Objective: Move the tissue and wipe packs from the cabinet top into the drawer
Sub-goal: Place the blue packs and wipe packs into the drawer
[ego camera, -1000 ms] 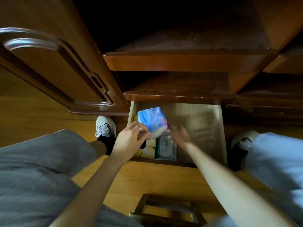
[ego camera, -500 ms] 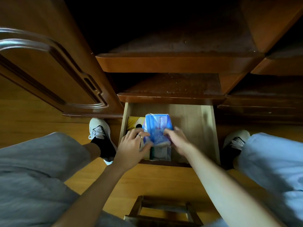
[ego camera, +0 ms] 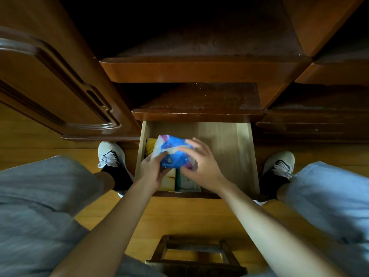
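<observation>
A blue tissue pack (ego camera: 171, 151) with white and purple ends hangs tilted over the open wooden drawer (ego camera: 245, 156). My left hand (ego camera: 152, 170) grips its near left edge from below. My right hand (ego camera: 201, 165) holds its right side, fingers spread over the top. Under the pack, a yellow pack (ego camera: 168, 179) and a green-and-white wipe pack (ego camera: 186, 181) lie in the drawer's left half, partly hidden by my hands. The cabinet top (ego camera: 199, 100) above the drawer shows no packs.
An open cabinet door (ego camera: 60, 92) stands at the left. My shoes (ego camera: 109, 156) flank the drawer on the wooden floor. A small wooden stool (ego camera: 195, 254) sits below my arms. The drawer's right half (ego camera: 225, 148) is bare wood.
The blue pack has turned from upright to tilted sideways over the drawer. My right hand moved from its lower side up over its top. The view shifted slightly.
</observation>
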Demonstrator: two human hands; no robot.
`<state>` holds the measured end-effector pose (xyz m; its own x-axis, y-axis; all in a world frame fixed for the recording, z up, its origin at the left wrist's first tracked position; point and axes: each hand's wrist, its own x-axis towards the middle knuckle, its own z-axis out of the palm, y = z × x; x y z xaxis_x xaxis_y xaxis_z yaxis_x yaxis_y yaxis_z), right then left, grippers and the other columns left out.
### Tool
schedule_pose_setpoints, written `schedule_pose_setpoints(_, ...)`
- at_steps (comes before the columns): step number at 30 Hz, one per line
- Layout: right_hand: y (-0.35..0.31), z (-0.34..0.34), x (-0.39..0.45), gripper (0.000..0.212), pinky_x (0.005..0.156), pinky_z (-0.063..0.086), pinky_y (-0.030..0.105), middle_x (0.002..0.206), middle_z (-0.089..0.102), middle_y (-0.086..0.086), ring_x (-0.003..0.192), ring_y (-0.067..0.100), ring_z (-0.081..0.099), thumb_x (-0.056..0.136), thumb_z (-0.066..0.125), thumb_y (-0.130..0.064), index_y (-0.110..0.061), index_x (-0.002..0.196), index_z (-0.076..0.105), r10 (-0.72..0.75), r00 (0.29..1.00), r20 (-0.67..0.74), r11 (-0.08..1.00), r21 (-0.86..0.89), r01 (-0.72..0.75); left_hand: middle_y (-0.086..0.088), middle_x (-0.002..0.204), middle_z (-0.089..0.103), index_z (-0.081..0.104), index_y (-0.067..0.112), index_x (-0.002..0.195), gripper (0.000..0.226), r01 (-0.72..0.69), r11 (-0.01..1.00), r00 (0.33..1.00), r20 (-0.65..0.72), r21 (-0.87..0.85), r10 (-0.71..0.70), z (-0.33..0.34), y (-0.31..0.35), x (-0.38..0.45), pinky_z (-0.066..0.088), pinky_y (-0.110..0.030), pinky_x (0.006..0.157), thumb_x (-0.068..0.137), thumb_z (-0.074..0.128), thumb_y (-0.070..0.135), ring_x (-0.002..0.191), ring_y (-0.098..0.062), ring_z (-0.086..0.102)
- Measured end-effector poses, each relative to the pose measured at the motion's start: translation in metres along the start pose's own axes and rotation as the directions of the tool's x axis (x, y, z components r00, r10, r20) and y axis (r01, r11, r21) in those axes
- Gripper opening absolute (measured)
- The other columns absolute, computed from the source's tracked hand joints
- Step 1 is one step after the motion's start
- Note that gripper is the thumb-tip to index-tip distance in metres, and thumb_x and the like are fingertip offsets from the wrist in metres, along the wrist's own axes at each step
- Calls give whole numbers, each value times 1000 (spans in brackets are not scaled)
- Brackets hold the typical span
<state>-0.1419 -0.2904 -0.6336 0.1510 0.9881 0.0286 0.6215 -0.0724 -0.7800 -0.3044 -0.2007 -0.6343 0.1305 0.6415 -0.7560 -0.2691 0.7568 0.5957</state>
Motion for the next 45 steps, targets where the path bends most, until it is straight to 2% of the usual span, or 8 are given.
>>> schedule_pose_setpoints(3, 12, -14, -2, 88, 101, 50, 35, 149, 49, -7, 133, 14, 50, 85, 75, -56, -26, 155, 32, 495, 832, 252, 701, 450, -553, -18, 115, 74, 62, 2, 126, 43, -16, 999, 1000, 26, 52, 15, 6, -1, -3, 63, -39, 68, 87, 78, 11, 95, -30, 76)
schedule_pose_setpoints(6, 28, -21, 0, 55, 87, 63, 44, 119, 75, 7, 104, 23, 75, 90, 79, -34, -15, 136, 54, 499, 697, 515, 387, 587, -711, -11, 109, 74, 64, 9, 112, 37, -131, 866, 987, -15, 483, 158, 13, -8, -6, 64, -43, 78, 86, 80, 29, 92, -25, 75)
schedule_pose_setpoints(12, 46, -29, 23, 27, 58, 58, 22, 109, 71, 2, 77, 13, 76, 94, 75, -24, -21, 115, 59, 650, 714, 260, 532, 515, -672, 3, 96, 74, 67, 16, 99, 25, -370, 495, 910, 201, 786, 362, 2, -17, -8, 62, -31, 69, 88, 77, 36, 86, -9, 72)
schedule_pose_setpoints(27, 149, -44, 77, 17, 61, 57, 24, 120, 68, 7, 76, 9, 67, 103, 62, -20, -16, 119, 60, 888, 445, -116, 440, 496, -749, -1, 101, 75, 69, 26, 104, 10, -313, 589, 949, 220, 745, 225, -25, -27, 19, 54, -25, 72, 98, 65, 18, 84, -13, 73)
schedule_pose_setpoints(32, 150, -29, 77, 56, 86, 61, 34, 132, 63, 11, 105, 19, 69, 92, 76, -21, -15, 139, 48, 896, 444, -2, 361, 584, -727, 4, 101, 74, 69, 22, 110, 14, -336, 489, 938, 239, 805, 252, -21, -26, 25, 52, -22, 75, 98, 64, 18, 92, -12, 70)
schedule_pose_setpoints(35, 136, -27, 67, 74, 102, 51, 49, 149, 52, 12, 129, 30, 57, 94, 70, -37, -20, 156, 33, 879, 461, -123, 472, 371, -799, 8, 104, 72, 69, 22, 114, 16, -365, 423, 925, 272, 829, 265, -12, -22, 23, 51, -18, 76, 98, 65, 22, 96, -8, 68)
schedule_pose_setpoints(39, 109, -37, 51, 45, 76, 45, 30, 134, 61, 7, 102, 16, 57, 98, 65, -34, -20, 138, 51, 793, 597, -121, 608, 227, -761, 20, 104, 66, 67, 30, 111, 14, -466, 307, 872, 372, 830, 318, 8, -13, 10, 46, -4, 63, 98, 64, 27, 94, 3, 62)
schedule_pose_setpoints(45, 45, -82, 22, 33, 87, 50, 32, 123, 62, -1, 107, 16, 61, 100, 65, -29, -21, 132, 60, 647, 749, 142, 746, 84, -661, 22, 108, 64, 65, 33, 121, 24, -634, 66, 739, 578, 771, 346, 36, 8, -37, 51, -14, 71, 97, 63, 32, 99, -3, 61)
